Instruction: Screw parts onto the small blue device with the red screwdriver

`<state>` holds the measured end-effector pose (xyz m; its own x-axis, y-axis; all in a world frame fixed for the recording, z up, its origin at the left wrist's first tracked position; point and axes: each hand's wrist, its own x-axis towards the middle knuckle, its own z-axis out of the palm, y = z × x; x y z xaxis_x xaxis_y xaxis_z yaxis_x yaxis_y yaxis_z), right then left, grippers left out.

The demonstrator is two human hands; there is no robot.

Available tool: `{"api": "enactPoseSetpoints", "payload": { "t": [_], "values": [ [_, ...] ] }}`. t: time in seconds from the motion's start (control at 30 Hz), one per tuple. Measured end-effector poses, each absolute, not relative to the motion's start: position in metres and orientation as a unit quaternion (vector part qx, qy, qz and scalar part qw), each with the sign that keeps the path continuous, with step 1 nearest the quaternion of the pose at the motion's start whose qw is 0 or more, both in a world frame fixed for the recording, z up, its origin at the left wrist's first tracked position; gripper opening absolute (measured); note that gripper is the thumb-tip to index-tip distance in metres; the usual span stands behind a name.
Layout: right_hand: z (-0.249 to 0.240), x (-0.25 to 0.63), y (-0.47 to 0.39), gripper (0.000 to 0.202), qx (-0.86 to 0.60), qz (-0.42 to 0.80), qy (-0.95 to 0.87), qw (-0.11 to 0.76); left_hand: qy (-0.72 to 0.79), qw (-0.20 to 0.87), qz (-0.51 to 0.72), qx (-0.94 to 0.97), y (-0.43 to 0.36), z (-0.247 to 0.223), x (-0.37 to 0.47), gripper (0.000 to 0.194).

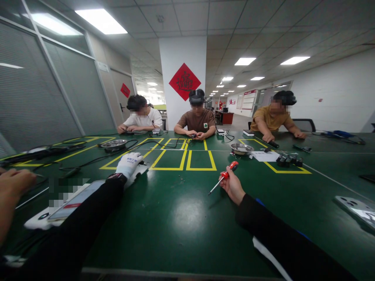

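My right hand (pixel 233 186) is closed round the red handle of a screwdriver (pixel 231 167), whose metal shaft points down and to the left above the green table (pixel 181 222). My left hand (pixel 129 164) wears a white glove and reaches out over the left side of the table. Its fingers are bent over a pale sheet or cloth (pixel 137 173) and a small dark item; its grip is too small to make out. Several tiny screws (pixel 182 178) lie on the table between my hands.
Metal bowls (pixel 241 148) (pixel 114 145), black cables and yellow tape outlines (pixel 201 169) lie farther back. Black parts (pixel 288 160) sit beside white paper (pixel 265 156). Phones (pixel 76 203) (pixel 357 208) rest at both sides. A co-worker's hand (pixel 17 181) shows at left; three people sit opposite.
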<state>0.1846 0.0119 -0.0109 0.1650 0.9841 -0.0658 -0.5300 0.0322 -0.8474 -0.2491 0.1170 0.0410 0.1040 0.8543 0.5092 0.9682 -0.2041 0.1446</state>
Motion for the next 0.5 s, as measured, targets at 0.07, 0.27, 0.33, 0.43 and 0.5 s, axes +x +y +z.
{"api": "enactPoseSetpoints", "payload": {
  "t": [0.07, 0.27, 0.33, 0.43, 0.5],
  "values": [
    [-0.011, 0.185, 0.012, 0.035, -0.391, 0.577, -0.285, 0.658, -0.615, 0.123, -0.234, -0.743, 0.122, 0.037, -0.253, 0.019],
    [-0.011, 0.184, 0.012, 0.034, -0.390, 0.576, -0.290, 0.658, -0.637, 0.140, -0.254, -0.714, 0.138, 0.027, -0.267, 0.032],
    [-0.011, 0.184, 0.012, 0.034, -0.391, 0.574, -0.290, 0.658, -0.640, 0.090, -0.330, -0.688, 0.137, 0.027, -0.263, 0.034],
    [-0.010, 0.183, 0.012, 0.034, -0.393, 0.574, -0.292, 0.656, -0.607, -0.089, -0.511, -0.602, 0.130, 0.029, -0.240, 0.035],
    [-0.010, 0.183, 0.012, 0.034, -0.393, 0.575, -0.293, 0.655, -0.533, -0.276, -0.636, -0.485, 0.124, 0.031, -0.216, 0.033]
  ]
}}
